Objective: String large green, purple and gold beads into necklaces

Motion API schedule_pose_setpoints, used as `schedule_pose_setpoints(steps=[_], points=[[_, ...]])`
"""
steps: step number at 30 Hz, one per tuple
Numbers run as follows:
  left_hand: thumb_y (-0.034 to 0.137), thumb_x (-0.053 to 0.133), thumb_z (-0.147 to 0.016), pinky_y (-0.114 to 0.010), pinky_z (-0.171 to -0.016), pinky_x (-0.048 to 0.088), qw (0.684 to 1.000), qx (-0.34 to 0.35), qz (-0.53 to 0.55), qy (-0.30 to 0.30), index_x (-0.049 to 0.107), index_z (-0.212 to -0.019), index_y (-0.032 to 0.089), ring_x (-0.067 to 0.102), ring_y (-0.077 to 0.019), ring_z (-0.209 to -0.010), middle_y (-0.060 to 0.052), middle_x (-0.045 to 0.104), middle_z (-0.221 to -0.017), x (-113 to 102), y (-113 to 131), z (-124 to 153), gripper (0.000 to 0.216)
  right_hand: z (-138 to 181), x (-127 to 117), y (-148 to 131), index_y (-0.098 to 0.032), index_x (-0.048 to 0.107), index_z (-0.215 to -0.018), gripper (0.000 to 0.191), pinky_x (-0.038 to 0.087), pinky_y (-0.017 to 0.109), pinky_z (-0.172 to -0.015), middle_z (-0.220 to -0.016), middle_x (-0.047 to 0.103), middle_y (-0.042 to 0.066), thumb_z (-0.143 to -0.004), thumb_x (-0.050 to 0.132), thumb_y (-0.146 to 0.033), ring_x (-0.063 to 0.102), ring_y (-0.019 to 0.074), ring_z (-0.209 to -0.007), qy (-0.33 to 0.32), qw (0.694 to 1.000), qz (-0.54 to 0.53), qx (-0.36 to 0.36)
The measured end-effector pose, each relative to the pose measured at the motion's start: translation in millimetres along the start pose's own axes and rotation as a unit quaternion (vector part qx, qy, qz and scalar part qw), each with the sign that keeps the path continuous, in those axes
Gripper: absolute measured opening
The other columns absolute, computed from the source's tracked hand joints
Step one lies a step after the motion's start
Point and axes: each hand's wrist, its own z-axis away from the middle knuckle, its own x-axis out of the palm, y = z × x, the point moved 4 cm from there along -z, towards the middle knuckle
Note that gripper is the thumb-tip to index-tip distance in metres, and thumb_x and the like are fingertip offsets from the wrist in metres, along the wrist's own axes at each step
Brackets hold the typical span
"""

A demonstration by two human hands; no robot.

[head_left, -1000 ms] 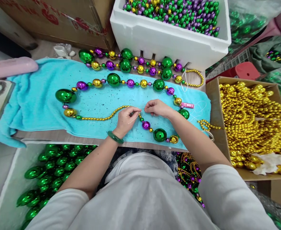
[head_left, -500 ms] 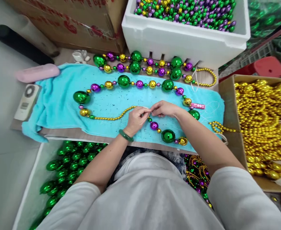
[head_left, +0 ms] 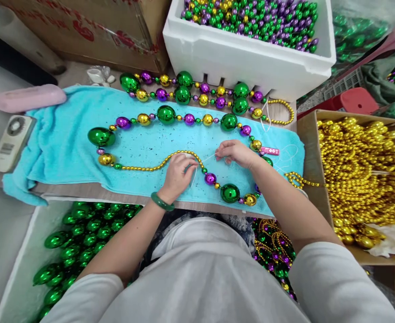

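A long necklace of green, purple and gold beads [head_left: 165,115] lies in a loop on a turquoise towel [head_left: 59,139]. My left hand [head_left: 179,172], with a green bangle on its wrist, is closed in a pinch where the small gold bead strand [head_left: 143,167] meets the bigger beads. My right hand [head_left: 236,153] is closed in a pinch on a thin white thread [head_left: 209,157] stretched between the two hands. A purple bead [head_left: 210,178] and a large green bead [head_left: 230,193] lie just below the hands.
A second beaded necklace [head_left: 204,92] lies behind the towel. A white foam box [head_left: 244,58] of mixed beads stands at the back, a cardboard box [head_left: 307,130] of gold bead strands at the right, a tray of green balls [head_left: 79,233] at lower left. A remote [head_left: 10,141] lies far left.
My hands have drawn apart: the right hand has pulled the thread to the right while the left stays on the strand. The camera view has shifted slightly.
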Motion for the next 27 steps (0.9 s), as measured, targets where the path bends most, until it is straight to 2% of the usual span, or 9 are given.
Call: schedule_pose_setpoints(steps=[4,7,9,11,13,16,20,23,27], points=[[0.019,0.053,-0.086,-0.046,-0.093,0.042,0.998,0.006,-0.053,-0.041,0.067,-0.078,0.021,0.057,-0.0264,-0.095,-0.008,0.066,-0.088,-5,-7,10,0.017,4,2,3,-0.018,0.039,-0.059,0.015,0.026,0.018,-0.041,-0.086,0.064,0.009,-0.056,0.054,-0.016,0.064,0.0167,-0.077,0.010,0.980,-0.198,-0.005],[0.020,0.053,-0.085,-0.046,-0.091,0.044,0.998,-0.034,-0.007,-0.045,0.064,-0.076,0.021,0.057,-0.0261,-0.093,-0.008,0.065,-0.085,-7,-10,13,0.014,1,12,9,-0.020,0.039,-0.069,0.019,0.023,0.017,-0.039,-0.067,0.057,0.001,-0.061,0.055,-0.022,0.059,0.0132,-0.060,-0.004,0.972,-0.233,0.022],[0.023,0.055,-0.083,-0.042,-0.086,0.048,0.987,-0.114,0.107,-0.019,0.060,-0.077,0.021,0.059,-0.0234,-0.092,-0.007,0.066,-0.089,-6,-12,11,0.008,-2,19,11,-0.022,0.039,-0.073,0.023,0.021,0.017,-0.037,-0.055,0.047,-0.005,-0.064,0.060,-0.026,0.048,0.0102,-0.047,-0.017,0.977,-0.209,0.026],[0.026,0.058,-0.082,-0.035,-0.077,0.051,0.932,-0.217,0.289,0.018,0.055,-0.080,0.021,0.062,-0.0202,-0.092,-0.006,0.067,-0.095,-1,-14,8,0.007,-4,26,13,-0.022,0.040,-0.076,0.027,0.017,0.018,-0.036,-0.050,0.042,-0.008,-0.066,0.064,-0.029,0.038,0.0078,-0.040,-0.021,0.986,-0.166,0.017],[0.029,0.061,-0.082,-0.030,-0.072,0.052,0.836,-0.292,0.462,0.046,0.049,-0.082,0.021,0.065,-0.0179,-0.093,-0.005,0.067,-0.093,9,-12,3,0.015,-6,30,13,-0.022,0.041,-0.076,0.028,0.013,0.017,-0.036,-0.048,0.040,-0.009,-0.067,0.066,-0.030,0.032,0.0063,-0.037,-0.019,0.991,-0.131,0.008],[0.031,0.064,-0.082,-0.025,-0.066,0.050,0.743,-0.335,0.577,0.058,0.045,-0.082,0.021,0.065,-0.0132,-0.079,0.001,0.060,-0.076,21,-5,-7,0.021,-7,34,15,-0.022,0.042,-0.076,0.027,0.011,0.017,-0.036,-0.046,0.034,-0.011,-0.067,0.066,-0.030,0.025,0.0045,-0.035,-0.007,0.993,-0.116,0.008],[0.029,0.065,-0.081,-0.021,-0.052,0.041,0.755,-0.332,0.564,0.041,0.043,-0.078,0.021,0.049,-0.0068,-0.051,0.007,0.048,-0.059,27,0,-13,0.024,-8,31,15,-0.022,0.039,-0.074,0.025,0.009,0.017,-0.036,-0.045,0.030,-0.012,-0.067,0.063,-0.023,0.021,0.0041,-0.034,0.029,0.990,-0.141,0.014],[0.027,0.066,-0.079,-0.020,-0.048,0.037,0.782,-0.312,0.539,0.022,0.044,-0.076,0.020,0.044,-0.0067,-0.048,0.007,0.046,-0.055,27,2,-13,0.023,-9,27,13,-0.022,0.037,-0.073,0.024,0.008,0.018,-0.035,-0.044,0.027,-0.012,-0.066,0.060,-0.019,0.020,0.0045,-0.033,0.049,0.982,-0.182,0.018],[0.023,0.066,-0.078,-0.019,-0.046,0.035,0.783,-0.309,0.539,0.026,0.043,-0.074,0.020,0.042,-0.0069,-0.046,0.007,0.044,-0.053,25,1,-12,0.024,-9,25,10,-0.022,0.036,-0.074,0.025,0.009,0.017,-0.036,-0.043,0.025,-0.013,-0.063,0.057,-0.015,0.020,0.0047,-0.034,0.078,0.968,-0.233,0.044]])
